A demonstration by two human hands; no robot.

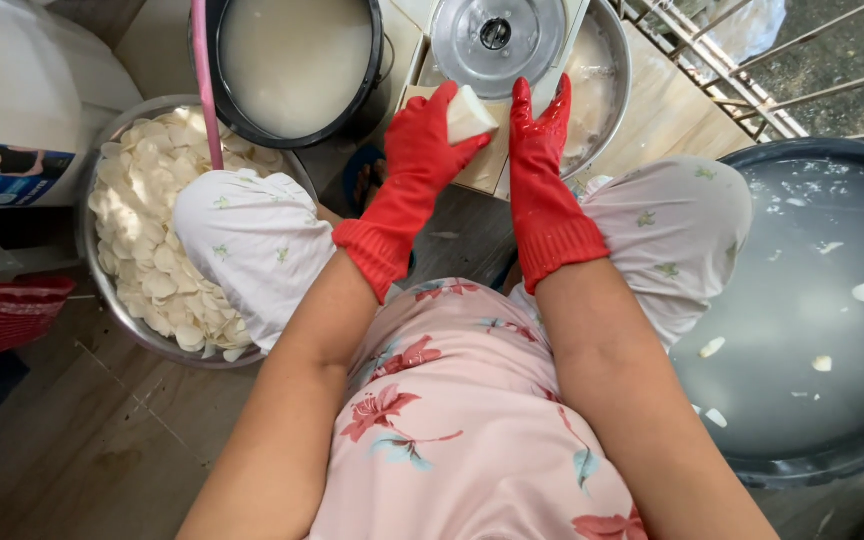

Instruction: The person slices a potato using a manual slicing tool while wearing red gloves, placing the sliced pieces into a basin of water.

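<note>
Pressure should stay even, I judge: my left hand (422, 150) grips the white chunk (470, 115) over the round slicer (497, 40), my right hand (542, 160) flat beside it, holding nothing. Slices fill the metal basin (92, 250); the dark tub (832, 460) holds water and floating pieces.

Upper left, well apart from the left hand (422, 140) and beyond the basin at that side: a large white package (22, 80), bulky and rounded, cut off by the frame edge. On its lower face, a rectangular blue printed label (12, 172) with a small picture of a person and pale lettering. No signs or screens visible.
</note>
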